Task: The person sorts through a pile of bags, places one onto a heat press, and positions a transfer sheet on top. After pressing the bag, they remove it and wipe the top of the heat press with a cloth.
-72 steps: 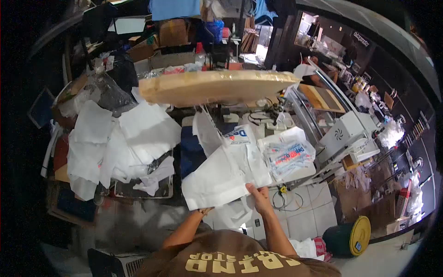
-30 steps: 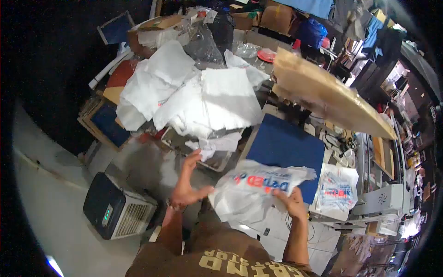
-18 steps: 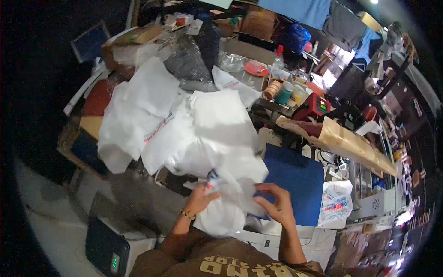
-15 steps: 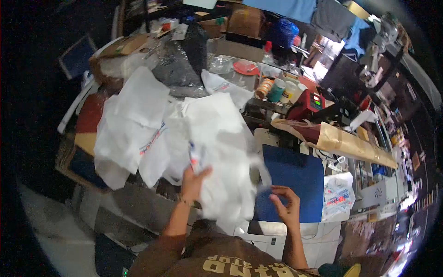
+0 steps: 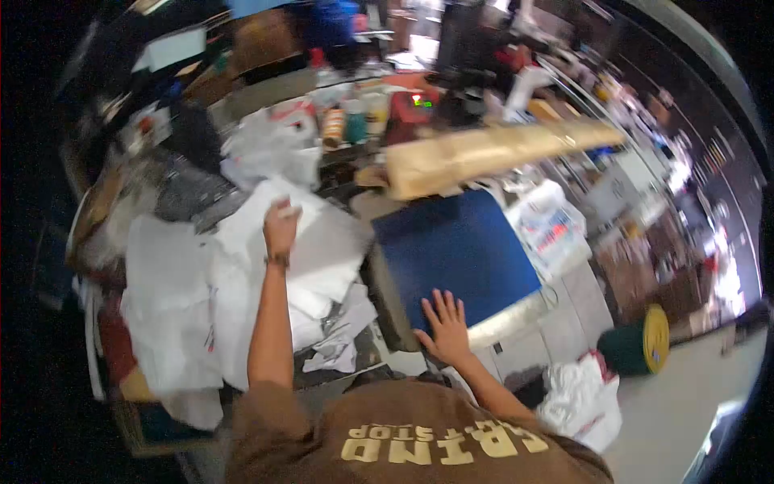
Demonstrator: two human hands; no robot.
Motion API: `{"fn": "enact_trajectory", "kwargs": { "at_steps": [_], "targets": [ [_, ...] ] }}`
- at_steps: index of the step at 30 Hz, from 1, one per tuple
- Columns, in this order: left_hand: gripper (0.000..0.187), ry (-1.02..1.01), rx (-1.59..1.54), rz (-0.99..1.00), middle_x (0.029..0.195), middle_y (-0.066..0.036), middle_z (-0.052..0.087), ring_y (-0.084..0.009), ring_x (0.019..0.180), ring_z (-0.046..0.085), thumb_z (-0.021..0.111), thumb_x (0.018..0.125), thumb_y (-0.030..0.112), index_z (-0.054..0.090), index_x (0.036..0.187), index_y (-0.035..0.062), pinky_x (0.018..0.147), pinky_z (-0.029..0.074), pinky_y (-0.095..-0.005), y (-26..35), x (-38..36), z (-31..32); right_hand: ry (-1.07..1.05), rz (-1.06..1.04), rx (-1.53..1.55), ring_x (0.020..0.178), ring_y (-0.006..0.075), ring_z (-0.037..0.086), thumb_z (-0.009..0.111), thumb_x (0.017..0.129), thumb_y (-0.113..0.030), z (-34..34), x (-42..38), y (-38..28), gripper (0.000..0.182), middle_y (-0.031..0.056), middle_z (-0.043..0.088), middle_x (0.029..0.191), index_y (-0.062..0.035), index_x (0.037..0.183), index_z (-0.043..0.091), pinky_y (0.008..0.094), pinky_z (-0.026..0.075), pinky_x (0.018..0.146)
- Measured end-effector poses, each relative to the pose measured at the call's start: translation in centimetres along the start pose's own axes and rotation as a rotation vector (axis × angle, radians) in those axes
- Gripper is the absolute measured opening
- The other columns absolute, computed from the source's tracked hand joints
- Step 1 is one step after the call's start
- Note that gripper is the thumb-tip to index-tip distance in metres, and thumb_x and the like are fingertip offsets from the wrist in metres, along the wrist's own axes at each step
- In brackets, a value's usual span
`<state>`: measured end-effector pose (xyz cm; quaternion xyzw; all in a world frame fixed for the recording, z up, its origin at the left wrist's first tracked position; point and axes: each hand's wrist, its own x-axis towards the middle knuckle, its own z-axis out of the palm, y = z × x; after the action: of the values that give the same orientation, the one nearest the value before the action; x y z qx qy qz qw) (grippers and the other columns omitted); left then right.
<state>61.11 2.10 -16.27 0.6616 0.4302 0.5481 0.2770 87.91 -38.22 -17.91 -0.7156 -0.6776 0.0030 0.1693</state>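
The right hand (image 5: 446, 329) is spread on the near edge of the blue pad (image 5: 455, 258). The left hand (image 5: 282, 226) is curled over the white sheets (image 5: 326, 250), left of the pad; whether one is pinched cannot be told. A reach among the sheets seems in hand; one edge would need to be gripped singly. The pad is flanked rightward by a printed bundle (image 5: 552, 230).

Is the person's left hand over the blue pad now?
No, the left hand is over the white sheets, and the right hand is at the near edge of the blue pad.
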Motion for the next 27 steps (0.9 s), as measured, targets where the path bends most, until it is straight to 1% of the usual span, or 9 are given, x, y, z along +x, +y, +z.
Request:
{"fn": "enact_trajectory", "kwargs": {
  "at_steps": [2,3,5,6,7,10,14,23,27],
  "targets": [
    [0.027,-0.297,-0.009,-0.074,0.104,-0.017,0.069,-0.0294,0.095,0.067,0.073,0.085,0.022,0.068,0.104,0.0038,0.084,0.052,-0.0372,4.6,-8.5,3.6,0.004,0.039,-0.024,0.144,0.0444,0.021,0.050,0.095,-0.051,-0.2,0.0,0.1,0.068,0.0204,0.024,0.157,-0.0086,0.147,0.039,0.0591,0.016,0.115],
    [0.026,-0.397,0.352,0.156,0.106,-0.018,0.069,-0.0330,0.098,0.066,0.072,0.085,0.023,0.070,0.100,0.0024,0.088,0.050,-0.0388,6.0,-11.5,5.2,-0.008,0.007,-0.032,0.144,0.0445,0.021,0.049,0.095,-0.051,-0.1,0.0,-0.1,0.068,0.0210,0.024,0.157,-0.0087,0.148,0.038,0.0596,0.016,0.114],
    [0.028,-0.460,0.119,0.170,0.111,-0.017,0.068,-0.0356,0.107,0.062,0.067,0.088,0.022,0.069,0.107,0.0013,0.097,0.046,-0.0421,12.0,-15.1,8.2,0.005,0.031,-0.042,0.143,0.0448,0.022,0.049,0.095,-0.051,0.0,-0.2,-0.2,0.069,0.0216,0.024,0.157,-0.0084,0.148,0.038,0.0598,0.017,0.114],
    [0.031,-0.520,0.189,0.143,0.127,-0.018,0.061,-0.0377,0.122,0.053,0.062,0.091,0.022,0.068,0.114,0.0025,0.104,0.040,-0.0465,13.6,-16.5,9.6,0.003,0.008,-0.040,0.143,0.0451,0.023,0.048,0.095,-0.051,-0.1,-0.2,-0.2,0.069,0.0222,0.024,0.156,-0.0082,0.148,0.037,0.0600,0.017,0.114],
    [0.031,-0.534,0.174,0.153,0.127,-0.018,0.061,-0.0377,0.122,0.053,0.062,0.091,0.022,0.068,0.114,0.0025,0.104,0.040,-0.0465,14.6,-17.6,11.2,0.008,0.028,-0.050,0.143,0.0451,0.023,0.048,0.095,-0.051,0.0,-0.2,-0.1,0.069,0.0222,0.024,0.156,-0.0082,0.148,0.037,0.0600,0.017,0.114],
    [0.048,-0.560,0.393,0.418,0.152,-0.019,0.036,-0.0442,0.140,0.030,0.055,0.095,0.032,0.055,0.135,0.0050,0.112,0.026,-0.0569,16.2,-20.4,14.8,0.050,-0.026,-0.006,0.142,0.0459,0.024,0.049,0.096,-0.050,0.3,-0.5,0.3,0.070,0.0232,0.025,0.156,-0.0055,0.148,0.036,0.0610,0.020,0.113],
    [0.053,-0.653,0.617,0.436,0.154,-0.019,0.032,-0.0442,0.144,0.022,0.049,0.097,0.037,0.047,0.142,0.0079,0.115,0.015,-0.0606,15.3,-23.2,15.9,0.035,-0.058,0.095,0.142,0.0448,0.025,0.053,0.094,-0.047,-0.4,-1.5,0.8,0.069,0.0227,0.027,0.155,-0.0047,0.147,0.037,0.0585,0.022,0.114],
    [0.054,-0.534,0.676,0.503,0.149,-0.018,0.041,-0.0437,0.138,0.033,0.056,0.092,0.041,0.052,0.137,0.0112,0.113,0.022,-0.0587,15.0,-23.5,16.3,-0.100,-0.340,0.384,0.142,0.0403,0.029,0.071,0.082,-0.029,-1.9,-4.8,7.0,0.063,0.0172,0.035,0.153,-0.0113,0.139,0.050,0.0575,0.024,0.114],
    [0.056,-0.548,0.723,0.411,0.154,-0.015,0.035,-0.0411,0.142,0.028,0.049,0.096,0.043,0.046,0.144,0.0147,0.114,0.020,-0.0585,15.2,-23.9,16.5,-0.195,-0.390,0.166,0.143,0.0363,0.029,0.069,0.086,-0.034,-5.0,-5.3,10.8,0.059,0.0107,0.034,0.155,-0.0169,0.139,0.051,0.0571,0.022,0.114]
  ]
}}
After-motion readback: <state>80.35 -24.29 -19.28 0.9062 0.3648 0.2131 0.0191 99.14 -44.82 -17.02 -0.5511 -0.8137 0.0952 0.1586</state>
